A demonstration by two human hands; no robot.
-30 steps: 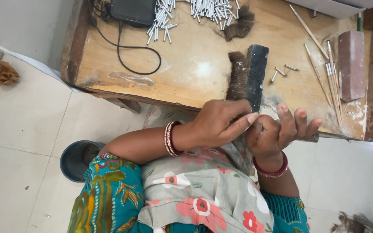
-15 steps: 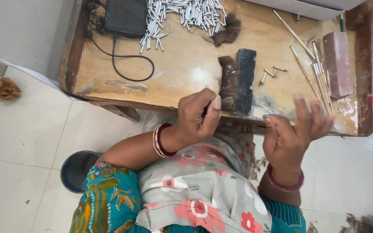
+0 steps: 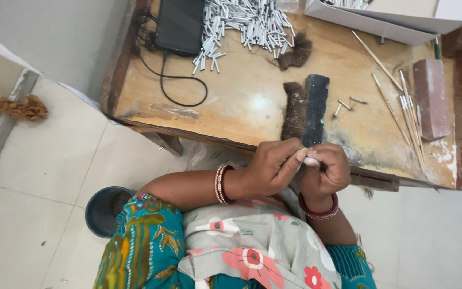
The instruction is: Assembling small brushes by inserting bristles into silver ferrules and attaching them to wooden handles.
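Wooden table [image 3: 241,107] bears white box [image 3: 402,21] of metal tubes [image 3: 351,3].

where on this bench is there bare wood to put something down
The widest bare wood lies between the black cable and the dark hair bundle. A smaller patch lies between the comb block and the sticks. The back, with its metal tubes, is crowded, as is the right edge by the brick.

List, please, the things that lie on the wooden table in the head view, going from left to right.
Black device with its cable → heap of small white tubes → tuft of dark hair → black comb block → thin wooden sticks → reddish brick.
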